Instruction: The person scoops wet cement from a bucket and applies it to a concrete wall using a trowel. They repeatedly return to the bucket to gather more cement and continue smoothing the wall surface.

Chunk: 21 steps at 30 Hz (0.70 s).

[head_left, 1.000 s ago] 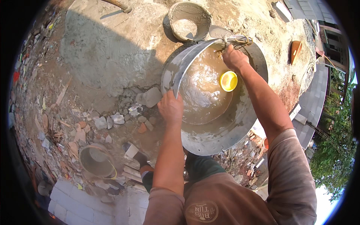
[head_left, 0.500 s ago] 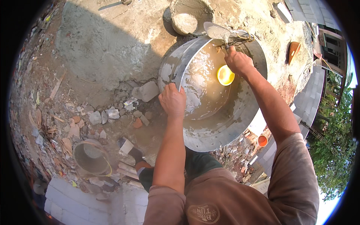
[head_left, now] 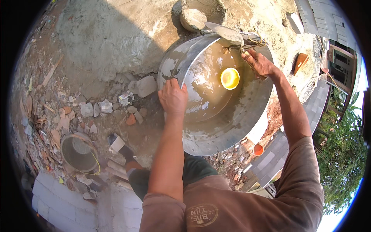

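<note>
One large metal tub [head_left: 216,100] is seen in the centre of the frame, tilted, with muddy water and one yellow bowl [head_left: 230,78] floating in it. Two buckets are counted: one with cement [head_left: 201,15] at the upper centre, one grey bucket [head_left: 79,152] at the lower left among rubble. The tub's near rim is gripped by the left hand [head_left: 172,97], fingers curled over it. The far rim, at the upper right, is clasped by the right hand [head_left: 261,63], fingers closed beside a trowel [head_left: 224,33].
</note>
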### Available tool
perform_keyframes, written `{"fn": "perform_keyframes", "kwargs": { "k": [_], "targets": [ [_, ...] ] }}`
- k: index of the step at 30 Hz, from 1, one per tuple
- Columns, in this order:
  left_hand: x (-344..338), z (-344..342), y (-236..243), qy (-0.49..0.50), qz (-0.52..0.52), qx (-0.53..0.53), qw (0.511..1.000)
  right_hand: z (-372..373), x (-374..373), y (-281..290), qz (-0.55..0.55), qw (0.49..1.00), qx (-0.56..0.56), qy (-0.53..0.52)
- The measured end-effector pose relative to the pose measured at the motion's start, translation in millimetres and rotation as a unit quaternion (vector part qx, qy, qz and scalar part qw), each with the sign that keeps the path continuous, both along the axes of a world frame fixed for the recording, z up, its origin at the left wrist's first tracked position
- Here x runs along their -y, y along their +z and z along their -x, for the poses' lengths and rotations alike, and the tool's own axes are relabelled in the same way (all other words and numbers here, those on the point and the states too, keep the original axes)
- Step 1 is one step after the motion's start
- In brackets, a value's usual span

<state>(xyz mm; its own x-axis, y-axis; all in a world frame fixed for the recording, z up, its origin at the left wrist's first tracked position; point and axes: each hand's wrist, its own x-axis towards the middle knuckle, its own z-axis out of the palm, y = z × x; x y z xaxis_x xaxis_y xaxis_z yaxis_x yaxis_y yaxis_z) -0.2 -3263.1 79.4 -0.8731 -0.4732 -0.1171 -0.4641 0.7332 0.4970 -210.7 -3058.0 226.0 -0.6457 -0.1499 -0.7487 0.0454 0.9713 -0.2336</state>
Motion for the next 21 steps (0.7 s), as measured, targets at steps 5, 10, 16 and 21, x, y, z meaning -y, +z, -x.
{"fn": "perform_keyframes", "kwargs": {
  "k": [5,10,16,21],
  "targets": [
    [2.5,0.8,0.7,-0.015,-0.004,-0.005,1.0,39.2,-0.4,-11.0,-0.035,0.997,0.049,0.052],
    [1.3,0.3,-1.6,-0.022,0.007,-0.014,1.0,37.4,-22.7,-21.5,-0.015,0.997,0.065,0.041],
    [3.3,-0.6,-0.9,-0.016,0.004,0.004,1.0,20.8,-15.2,-7.5,-0.007,0.994,0.002,0.108],
    [3.3,4.9,1.2,-0.041,0.015,-0.012,0.999,42.3,-8.0,-12.5,-0.038,0.997,0.045,0.044]
  ]
}}
